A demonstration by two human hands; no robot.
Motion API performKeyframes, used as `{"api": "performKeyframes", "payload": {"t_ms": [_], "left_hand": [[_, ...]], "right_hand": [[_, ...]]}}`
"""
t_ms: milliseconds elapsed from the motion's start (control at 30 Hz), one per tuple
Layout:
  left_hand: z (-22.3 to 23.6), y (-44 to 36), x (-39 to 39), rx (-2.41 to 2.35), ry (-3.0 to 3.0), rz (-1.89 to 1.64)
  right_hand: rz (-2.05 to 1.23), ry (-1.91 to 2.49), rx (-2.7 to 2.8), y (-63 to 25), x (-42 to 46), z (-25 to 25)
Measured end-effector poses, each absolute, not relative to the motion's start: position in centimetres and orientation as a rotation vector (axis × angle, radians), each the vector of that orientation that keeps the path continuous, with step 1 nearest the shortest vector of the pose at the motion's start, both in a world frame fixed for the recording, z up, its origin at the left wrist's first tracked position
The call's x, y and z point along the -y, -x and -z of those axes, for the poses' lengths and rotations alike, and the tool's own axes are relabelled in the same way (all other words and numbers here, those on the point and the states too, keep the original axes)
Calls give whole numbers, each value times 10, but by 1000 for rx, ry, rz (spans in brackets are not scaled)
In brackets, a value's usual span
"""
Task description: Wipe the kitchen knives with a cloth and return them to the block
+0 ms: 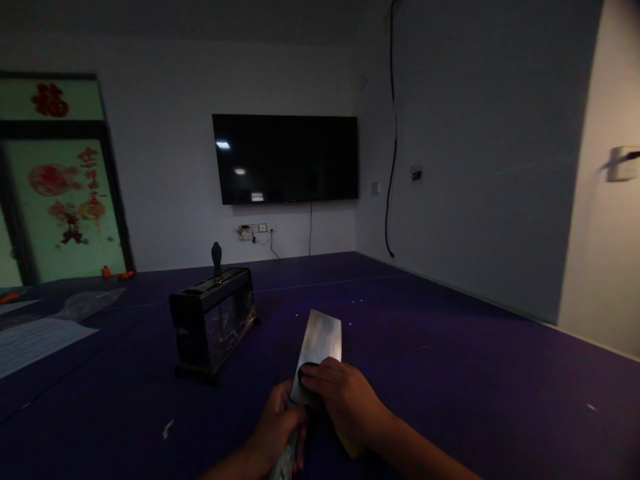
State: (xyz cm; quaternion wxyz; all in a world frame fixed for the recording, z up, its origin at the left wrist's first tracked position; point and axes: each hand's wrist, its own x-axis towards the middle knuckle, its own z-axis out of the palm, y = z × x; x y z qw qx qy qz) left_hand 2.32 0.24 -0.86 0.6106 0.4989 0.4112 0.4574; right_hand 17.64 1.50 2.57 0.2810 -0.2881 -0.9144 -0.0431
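A broad steel cleaver (321,339) points away from me, its flat blade catching the light. My left hand (278,423) is closed round the cleaver's handle low in the view. My right hand (343,395) rests over the near part of the blade, fingers curled and pressing a small dark thing I cannot make out against the steel. A yellowish edge shows under that wrist. To the left, further back, stands a black knife block (213,323) with a clear side panel. One dark knife handle (217,260) sticks up from its top.
Everything sits on a wide dark purple surface (450,360). A small white scrap (167,428) lies near my left arm. A black TV (286,159) hangs on the far wall. A door with red paper cuttings (70,200) is at the left.
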Motion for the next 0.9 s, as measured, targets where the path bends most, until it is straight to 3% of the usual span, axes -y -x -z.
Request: {"api": "performKeyframes", "payload": {"t_ms": [900], "left_hand": [[19,-19,-8,-933,-1154,-1087]], "right_hand": [[139,567,2548,-171,-11,-28]]}}
